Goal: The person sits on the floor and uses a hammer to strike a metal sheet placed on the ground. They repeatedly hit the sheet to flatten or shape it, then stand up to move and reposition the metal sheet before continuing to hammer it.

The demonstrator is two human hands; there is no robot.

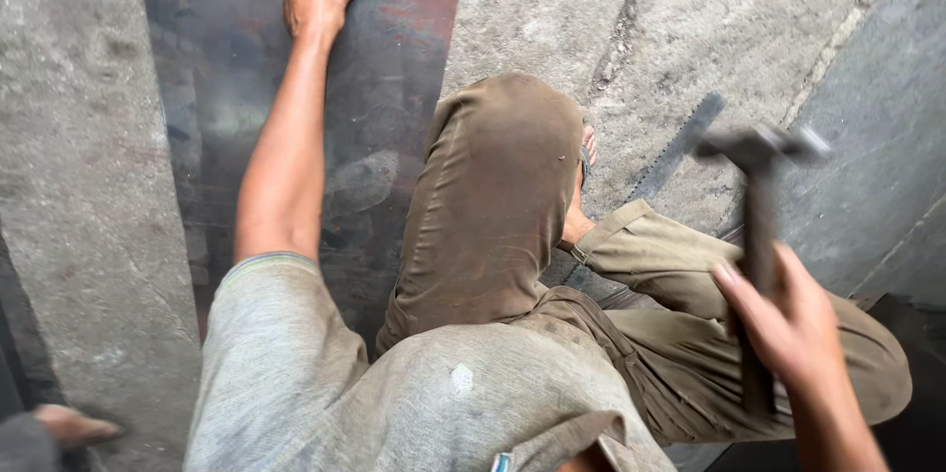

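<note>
Left hand (pixel 317 1) outstretched on metal sheet (pixel 394 58); right hand (pixel 788 319) apparently grips raised hammer (pixel 759 196).

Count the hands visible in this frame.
2. The left hand is stretched forward, pressing on the dark metal sheet on the floor. The right hand is raised at lower right, gripping a hammer. Others may be out of frame.

A rough grey concrete floor (pixel 79 167) fills most of the frame. On it, running from the upper left down toward the centre, lies a long dark metal sheet (pixel 394 68) — rust-orange at its top edge, dull and faintly reflective lower down. At right centre a thin dark saw blade (pixel 680 149) lies slantwise on the concrete — partly hidden.
</note>
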